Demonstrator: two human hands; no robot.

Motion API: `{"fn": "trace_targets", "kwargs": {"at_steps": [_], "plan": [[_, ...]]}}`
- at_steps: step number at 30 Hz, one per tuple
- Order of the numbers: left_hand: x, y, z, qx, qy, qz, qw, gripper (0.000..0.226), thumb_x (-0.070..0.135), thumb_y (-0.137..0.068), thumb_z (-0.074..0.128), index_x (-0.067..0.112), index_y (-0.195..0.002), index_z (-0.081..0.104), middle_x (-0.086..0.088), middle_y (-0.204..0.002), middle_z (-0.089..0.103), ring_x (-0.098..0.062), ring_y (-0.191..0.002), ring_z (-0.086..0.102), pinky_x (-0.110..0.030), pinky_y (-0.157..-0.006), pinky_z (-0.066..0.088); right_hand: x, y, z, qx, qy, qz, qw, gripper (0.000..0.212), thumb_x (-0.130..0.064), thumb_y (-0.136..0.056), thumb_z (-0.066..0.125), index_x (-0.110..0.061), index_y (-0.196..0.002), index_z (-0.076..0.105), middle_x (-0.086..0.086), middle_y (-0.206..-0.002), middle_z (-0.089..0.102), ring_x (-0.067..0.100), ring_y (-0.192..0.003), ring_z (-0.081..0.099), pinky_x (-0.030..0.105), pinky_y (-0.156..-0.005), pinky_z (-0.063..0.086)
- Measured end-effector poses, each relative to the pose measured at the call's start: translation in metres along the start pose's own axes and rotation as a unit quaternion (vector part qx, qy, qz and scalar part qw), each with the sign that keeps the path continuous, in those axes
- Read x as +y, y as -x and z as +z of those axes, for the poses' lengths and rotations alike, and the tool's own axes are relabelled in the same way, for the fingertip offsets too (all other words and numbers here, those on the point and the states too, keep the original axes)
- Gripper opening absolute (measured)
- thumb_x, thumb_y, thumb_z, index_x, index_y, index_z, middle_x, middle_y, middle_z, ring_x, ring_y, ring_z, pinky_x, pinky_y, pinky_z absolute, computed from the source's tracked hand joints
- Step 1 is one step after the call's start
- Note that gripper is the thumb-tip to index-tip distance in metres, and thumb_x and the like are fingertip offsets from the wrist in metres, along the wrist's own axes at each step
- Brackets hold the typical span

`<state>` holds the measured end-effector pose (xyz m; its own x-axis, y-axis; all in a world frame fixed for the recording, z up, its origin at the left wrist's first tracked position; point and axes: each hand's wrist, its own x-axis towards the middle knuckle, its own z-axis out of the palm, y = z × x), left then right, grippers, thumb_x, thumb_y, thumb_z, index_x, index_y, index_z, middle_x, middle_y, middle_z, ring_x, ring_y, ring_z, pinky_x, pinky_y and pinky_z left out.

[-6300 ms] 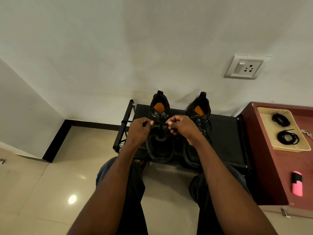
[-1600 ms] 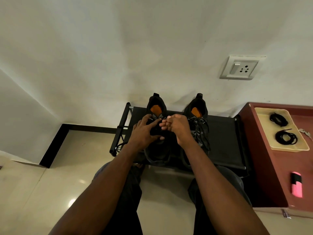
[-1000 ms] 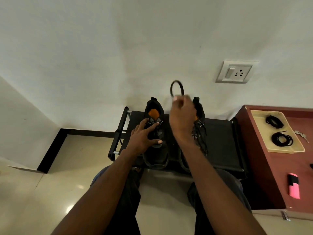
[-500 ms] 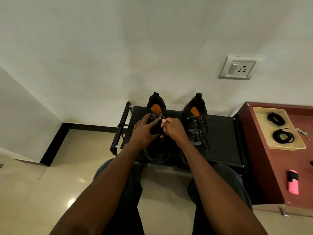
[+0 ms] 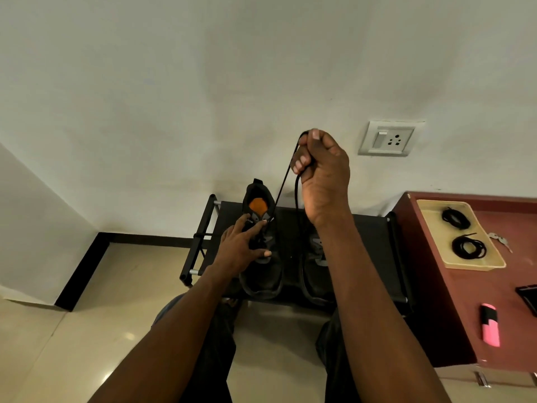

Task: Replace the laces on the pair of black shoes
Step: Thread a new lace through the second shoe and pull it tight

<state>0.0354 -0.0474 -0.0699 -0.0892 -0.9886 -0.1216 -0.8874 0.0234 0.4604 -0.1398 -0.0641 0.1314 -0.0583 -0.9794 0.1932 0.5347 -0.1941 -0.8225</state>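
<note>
Your two black shoes sit side by side on the black rack (image 5: 366,237), at about 6 o'clock from the middle of the picture. The left shoe (image 5: 263,274) is long from toe to heel, with its toe toward you and its heel toward the white wall (image 5: 174,97) at 12 o'clock. You can see an orange patch inside it. The right shoe (image 5: 315,269) lies the same way, but your arm hides most of it. Your right hand (image 5: 324,167) is up high, at 1 o'clock from the left shoe, with its fingers curled tight around a thin black lace (image 5: 286,175). The lace runs straight and tight down to the top of the left shoe, and a loose bit hangs below your fist. Your left hand (image 5: 239,247) lies flat on the left shoe with straight fingers pressing near the lace holes. At 3 o'clock is a dark red cabinet (image 5: 462,309). On it sits a pale yellow tray (image 5: 430,228) with two coiled black laces (image 5: 468,248), small keys (image 5: 498,239), and a pink and black thing (image 5: 490,324). A white wall socket (image 5: 388,138) is close to your right hand.
</note>
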Motion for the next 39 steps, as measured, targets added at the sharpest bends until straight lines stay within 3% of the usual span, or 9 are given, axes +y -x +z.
{"fn": "trace_targets", "kwargs": {"at_steps": [10,14,16,19,23,28,33,36,39], "plan": [[0.000,0.003,-0.004,0.005,0.009,0.014,1.000,0.084,0.056,-0.083,0.071,0.048,-0.152,0.024,-0.002,-0.165,0.008,-0.031,-0.149,0.015,-0.049,-0.123,0.013,0.001,-0.001,-0.027,0.165,0.140,-0.030,0.976,0.026,-0.015,-0.100,0.053,-0.012,-0.075,0.062,0.002,-0.067,0.051,0.012,-0.058,0.042,0.029,-0.055,0.036],[0.006,0.011,-0.008,0.023,0.045,-0.019,0.999,0.091,0.054,-0.088,0.066,0.034,-0.158,0.011,-0.004,-0.155,0.032,-0.028,-0.141,0.032,-0.049,-0.120,0.022,0.039,-0.009,-0.068,0.288,0.562,0.052,0.774,0.040,-0.015,-0.094,0.055,-0.007,-0.133,0.052,0.012,-0.137,0.054,0.028,-0.129,0.046,0.046,-0.110,0.035],[0.001,0.011,-0.010,0.046,0.055,-0.032,0.997,0.072,0.054,-0.093,0.059,0.029,-0.152,0.028,-0.004,-0.139,0.054,-0.026,-0.129,0.050,-0.051,-0.115,0.032,0.070,0.004,-0.076,0.220,0.641,0.042,0.734,0.039,-0.009,-0.089,0.057,-0.006,-0.128,0.057,0.015,-0.136,0.055,0.034,-0.128,0.047,0.047,-0.105,0.038],[-0.005,0.016,-0.014,0.076,0.041,-0.052,0.995,0.030,0.047,-0.099,0.052,0.019,-0.105,0.062,0.002,-0.092,0.066,-0.020,-0.088,0.063,-0.041,-0.087,0.051,0.116,0.026,-0.071,0.029,0.602,0.167,0.781,0.016,-0.008,-0.091,0.051,-0.010,-0.079,0.062,0.007,-0.081,0.065,0.024,-0.075,0.061,0.040,-0.070,0.052],[0.000,0.027,-0.023,0.085,0.118,-0.050,0.988,0.037,0.038,-0.100,0.056,0.011,-0.075,0.063,-0.003,-0.066,0.061,-0.016,-0.061,0.054,-0.028,-0.057,0.039,0.140,0.047,-0.056,-0.082,0.391,0.401,0.824,0.033,-0.030,-0.105,0.047,-0.011,-0.082,0.063,0.008,-0.082,0.070,0.015,-0.063,0.063,0.025,-0.061,0.047],[-0.001,0.050,-0.031,-0.142,0.380,-0.027,0.914,0.043,0.029,-0.101,0.049,0.000,-0.079,0.071,-0.021,-0.080,0.071,-0.024,-0.066,0.062,-0.029,-0.066,0.050,0.142,0.046,-0.051,-0.036,0.145,0.411,0.899,0.029,-0.030,-0.102,0.054,-0.005,-0.099,0.067,0.007,-0.084,0.075,0.020,-0.077,0.071,0.029,-0.069,0.056],[-0.010,0.045,-0.046,0.053,0.469,-0.053,0.880,0.042,0.017,-0.084,0.047,0.022,-0.122,0.062,-0.003,-0.126,0.064,-0.015,-0.118,0.058,-0.035,-0.096,0.049,0.108,0.035,-0.039,-0.086,0.063,0.394,0.913,0.024,-0.026,-0.100,0.054,-0.009,-0.086,0.062,0.001,-0.065,0.056,0.016,-0.053,0.053,0.029,-0.059,0.048],[-0.004,0.040,-0.056,-0.011,0.583,0.016,0.812,0.070,0.008,-0.070,0.046,0.016,-0.140,0.048,-0.002,-0.135,0.062,-0.018,-0.130,0.053,-0.033,-0.104,0.045,0.098,0.039,-0.031,-0.180,0.119,0.423,0.880,0.036,-0.035,-0.102,0.051,-0.009,-0.080,0.058,0.000,-0.060,0.046,0.013,-0.045,0.040,0.028,-0.054,0.038],[0.003,0.043,-0.053,-0.031,0.598,0.042,0.800,0.043,0.010,-0.084,0.053,0.012,-0.125,0.064,-0.005,-0.114,0.070,-0.021,-0.116,0.061,-0.032,-0.101,0.048,0.098,0.036,-0.037,-0.195,0.089,0.438,0.873,0.037,-0.039,-0.100,0.052,-0.010,-0.077,0.055,-0.002,-0.057,0.040,0.010,-0.040,0.033,0.025,-0.050,0.035]]}}
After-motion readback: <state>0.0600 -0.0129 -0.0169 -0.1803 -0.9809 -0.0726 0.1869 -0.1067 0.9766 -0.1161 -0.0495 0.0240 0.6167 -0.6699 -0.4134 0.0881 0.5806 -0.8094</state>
